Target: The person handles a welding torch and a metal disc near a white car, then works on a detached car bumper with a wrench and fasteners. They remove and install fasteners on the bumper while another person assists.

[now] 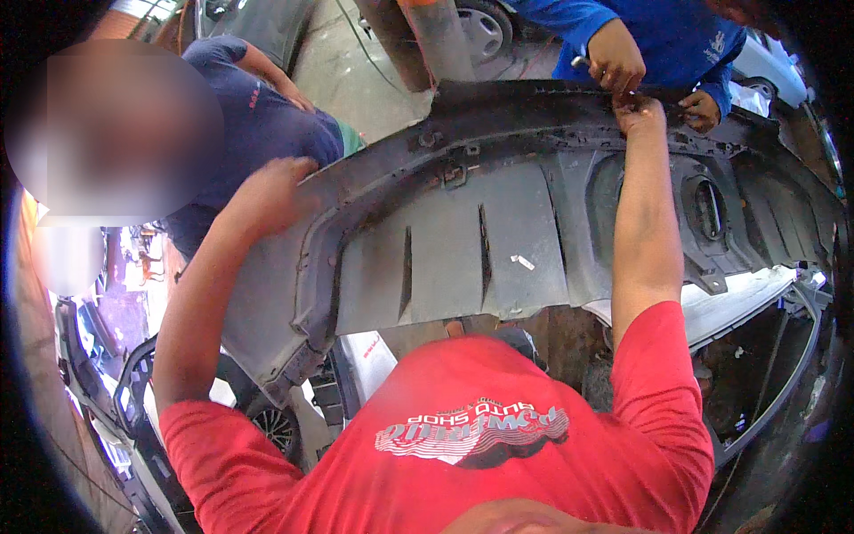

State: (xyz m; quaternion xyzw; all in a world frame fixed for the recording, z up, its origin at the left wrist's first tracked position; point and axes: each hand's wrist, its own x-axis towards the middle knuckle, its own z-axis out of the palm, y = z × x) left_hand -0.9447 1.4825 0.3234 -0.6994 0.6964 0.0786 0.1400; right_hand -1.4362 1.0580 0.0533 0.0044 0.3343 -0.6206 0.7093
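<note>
A large black plastic car bumper cover (445,245) lies across in front of me, its ribbed inner side facing up. My left hand (280,191) is at its left edge, blurred, so its fingers cannot be made out. My right arm reaches across the bumper cover, and my right hand (639,114) grips its far rim. Right beside it, a co-worker's hand (616,58) in a blue sleeve holds a small metal tool (580,62). That person's other hand (700,110) touches the rim farther right. A small white scrap (523,262) rests on the bumper cover.
Another person in a dark blue shirt (276,125) stands close at the left. Beyond the bumper cover are an orange and grey post (436,40) and a car wheel (480,31). A white panel (738,307) and a curved frame (792,356) lie below at the right.
</note>
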